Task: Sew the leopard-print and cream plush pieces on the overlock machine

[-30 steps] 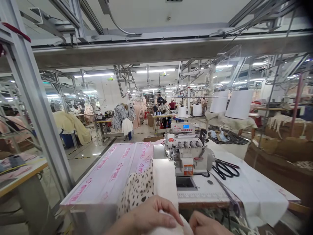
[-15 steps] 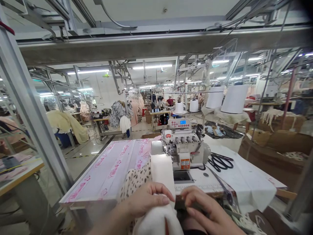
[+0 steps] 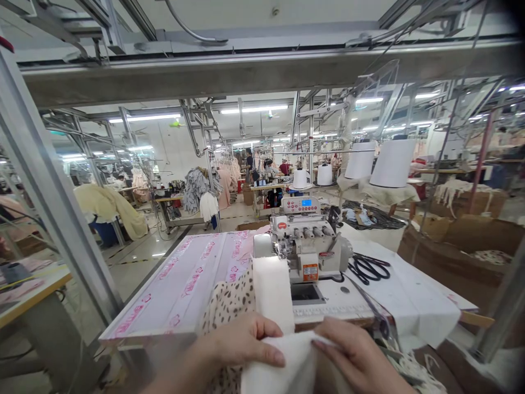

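My left hand (image 3: pixel 235 346) pinches the top edge of a white fabric piece (image 3: pixel 287 361) at the table's near edge. My right hand (image 3: pixel 356 358) grips the same white piece just to the right. A white strip (image 3: pixel 271 293) runs from my hands up to the overlock sewing machine (image 3: pixel 307 243). Leopard-spotted fabric (image 3: pixel 227 303) lies under and left of that strip.
Black scissors (image 3: pixel 369 268) lie right of the machine on the white-covered table (image 3: pixel 414 306). Large white thread cones (image 3: pixel 391 163) stand behind. Cardboard boxes (image 3: pixel 455 246) sit at right, a metal post (image 3: pixel 53 191) at left. Other workers sit at distant stations.
Both hands have risen and spread the white fabric between them; the right hand, low and partly out of view a second ago, now grips its edge.
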Tool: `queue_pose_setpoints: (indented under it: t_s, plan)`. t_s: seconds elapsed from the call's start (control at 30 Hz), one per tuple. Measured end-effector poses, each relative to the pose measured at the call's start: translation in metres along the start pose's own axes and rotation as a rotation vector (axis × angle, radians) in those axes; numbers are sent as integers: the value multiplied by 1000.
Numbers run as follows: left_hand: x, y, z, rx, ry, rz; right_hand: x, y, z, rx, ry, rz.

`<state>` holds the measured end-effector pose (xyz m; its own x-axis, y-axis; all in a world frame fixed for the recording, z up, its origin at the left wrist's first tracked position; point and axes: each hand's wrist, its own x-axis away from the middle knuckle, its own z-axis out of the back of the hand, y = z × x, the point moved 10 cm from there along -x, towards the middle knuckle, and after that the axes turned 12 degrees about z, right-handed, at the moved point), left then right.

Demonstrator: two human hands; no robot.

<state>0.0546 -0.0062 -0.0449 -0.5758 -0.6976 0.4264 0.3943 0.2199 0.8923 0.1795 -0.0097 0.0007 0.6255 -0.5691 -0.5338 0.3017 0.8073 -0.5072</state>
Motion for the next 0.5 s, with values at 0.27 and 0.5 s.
queue_pose_setpoints:
  t_s: [0.27, 0.5]
  plan:
    - [37, 20, 9, -288, -58, -90, -13, 25, 106, 189, 345, -111]
    - [120, 56, 132, 159, 797, -244, -14, 31, 78, -264, -112, -268]
